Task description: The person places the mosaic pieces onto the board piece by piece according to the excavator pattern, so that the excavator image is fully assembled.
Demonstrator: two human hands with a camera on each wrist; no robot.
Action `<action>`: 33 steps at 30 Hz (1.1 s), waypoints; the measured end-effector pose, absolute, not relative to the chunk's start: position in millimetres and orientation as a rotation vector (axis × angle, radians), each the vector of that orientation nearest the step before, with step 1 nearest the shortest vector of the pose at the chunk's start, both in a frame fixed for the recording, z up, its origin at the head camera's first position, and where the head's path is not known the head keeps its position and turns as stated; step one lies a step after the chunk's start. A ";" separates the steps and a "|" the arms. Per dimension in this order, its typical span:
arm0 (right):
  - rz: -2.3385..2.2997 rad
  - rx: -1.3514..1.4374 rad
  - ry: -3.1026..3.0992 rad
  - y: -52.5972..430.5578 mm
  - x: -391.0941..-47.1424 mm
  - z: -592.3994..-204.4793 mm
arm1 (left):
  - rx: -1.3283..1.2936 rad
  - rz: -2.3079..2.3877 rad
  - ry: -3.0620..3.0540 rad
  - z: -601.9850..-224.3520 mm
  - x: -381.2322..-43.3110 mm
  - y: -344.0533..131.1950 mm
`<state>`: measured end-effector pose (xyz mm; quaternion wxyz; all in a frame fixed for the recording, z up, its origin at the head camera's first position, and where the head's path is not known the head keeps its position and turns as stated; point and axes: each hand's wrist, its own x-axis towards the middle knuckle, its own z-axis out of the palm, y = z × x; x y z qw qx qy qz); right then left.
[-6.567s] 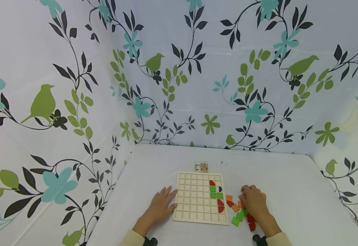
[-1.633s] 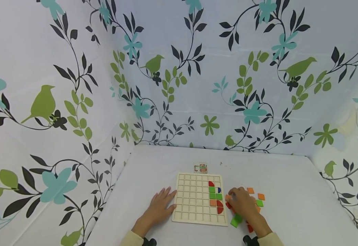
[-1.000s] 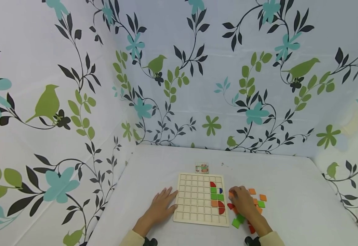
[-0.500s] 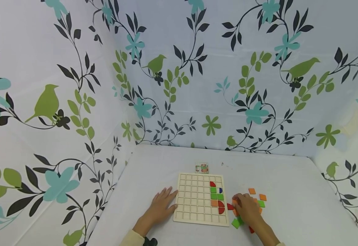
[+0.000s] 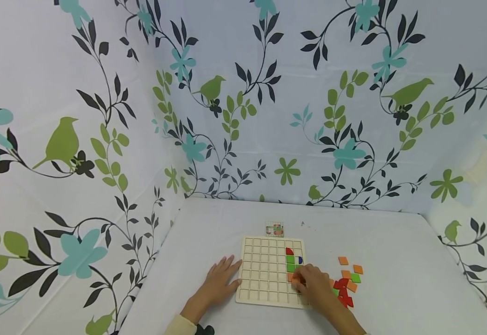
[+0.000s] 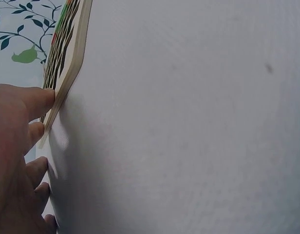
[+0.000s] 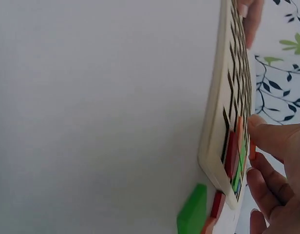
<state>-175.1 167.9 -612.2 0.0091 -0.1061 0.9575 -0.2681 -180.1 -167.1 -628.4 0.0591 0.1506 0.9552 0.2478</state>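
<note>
A pale wooden grid board [image 5: 260,270] lies on the table with coloured tiles in its right columns: a red quarter-round piece [image 5: 289,251], green squares [image 5: 291,268], a blue-and-white piece [image 5: 299,260] and an orange square [image 5: 290,277]. Thumb and finger of my right hand [image 5: 315,286] pinch an orange tile [image 7: 253,150] over the right part of the board, hiding the red pieces there. My left hand [image 5: 218,282] lies with spread fingers at the board's left edge; its thumb [image 6: 43,101] touches the rim.
To the right of the board several loose tiles lie in a heap, among them red pieces [image 5: 343,292], an orange tile [image 5: 358,269] and a green tile [image 5: 355,278]. A small patterned card [image 5: 274,229] lies behind the board. Patterned cloth [image 5: 285,116] hangs around the white table [image 5: 394,260].
Over the last half second my right hand has moved left from the loose tiles to the board with an orange tile. Earlier, an orange square came onto the board. My left hand stays put.
</note>
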 end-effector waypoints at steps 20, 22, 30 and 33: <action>-0.614 -0.605 3.108 160.0 -167.6 -614.3 | 0.487 0.762 2.910 -629.9 -178.5 -168.9; -0.613 -0.597 3.106 160.1 -166.4 -613.6 | 0.488 0.757 2.910 -629.9 -178.4 -168.6; -0.638 -0.612 3.073 161.8 -163.1 -608.7 | 0.478 0.749 2.907 -630.1 -179.4 -168.0; -0.640 -0.627 3.056 163.0 -163.2 -608.4 | 0.490 0.751 2.914 -628.8 -180.1 -168.3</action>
